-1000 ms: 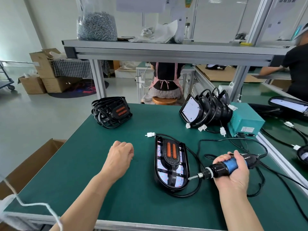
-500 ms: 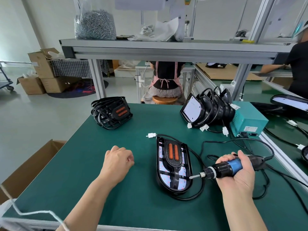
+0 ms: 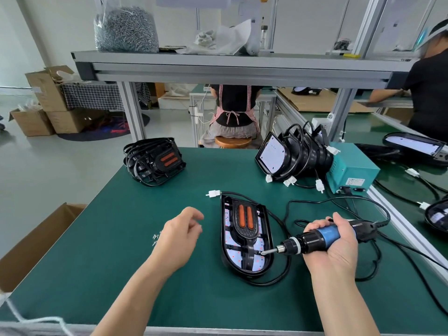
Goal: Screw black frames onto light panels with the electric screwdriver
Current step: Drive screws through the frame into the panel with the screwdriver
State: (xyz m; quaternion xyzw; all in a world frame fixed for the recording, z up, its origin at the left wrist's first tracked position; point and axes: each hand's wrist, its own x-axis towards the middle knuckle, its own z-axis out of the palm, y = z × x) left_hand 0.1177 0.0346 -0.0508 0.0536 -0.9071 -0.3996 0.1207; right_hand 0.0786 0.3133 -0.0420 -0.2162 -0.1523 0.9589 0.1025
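Uncurled from its fist, the left hand (image 3: 180,235) hangs loosely apart near the screws (image 3: 156,236). The right hand (image 3: 337,243), clamped on the electric screwdriver (image 3: 322,237), sets its bit against the black frame (image 3: 246,229) on the light panel (image 3: 232,254), mid-counter (image 3: 109,263); driving seems imminent.

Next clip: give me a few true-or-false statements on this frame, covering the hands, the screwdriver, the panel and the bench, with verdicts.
1. The right hand grips the electric screwdriver. True.
2. The screwdriver's bit sits at the far, narrow end of the light panel. False: its tip is at the near right side of the black frame on the panel.
3. The left hand presses on the panel. False: it is apart from the panel, to its left, over the table near some loose screws.
4. A stack of black frames lies at the table's far left. True.
5. The teal box stands on the upper shelf. False: it stands on the table, far right.
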